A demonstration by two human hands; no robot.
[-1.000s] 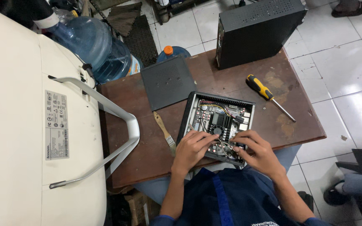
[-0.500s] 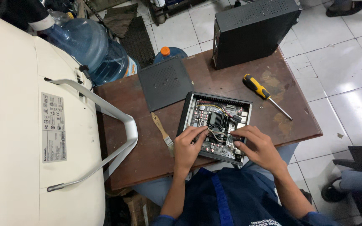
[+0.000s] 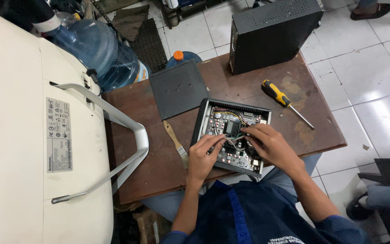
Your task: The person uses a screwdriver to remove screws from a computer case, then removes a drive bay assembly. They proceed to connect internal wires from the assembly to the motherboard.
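Both hands have crept inward since earlier: left hand [image 3: 202,158] and right hand [image 3: 269,145] pinch wires [image 3: 232,143] inside the open computer case [image 3: 204,118] at the table's [image 3: 159,158] near edge, mid-unplugging; careful pulling seems needed.

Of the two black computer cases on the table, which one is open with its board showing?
The small flat case under both hands, at the table's near edge. Its lid is off, exposing the circuit board; the bigger black case at the far edge is closed.

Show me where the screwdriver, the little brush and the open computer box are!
screwdriver [image 3: 276,93]: head view, on its yellow-and-black handle.
brush [image 3: 173,135]: head view, on its wooden handle.
open computer box [image 3: 202,118]: head view, on its black left wall.
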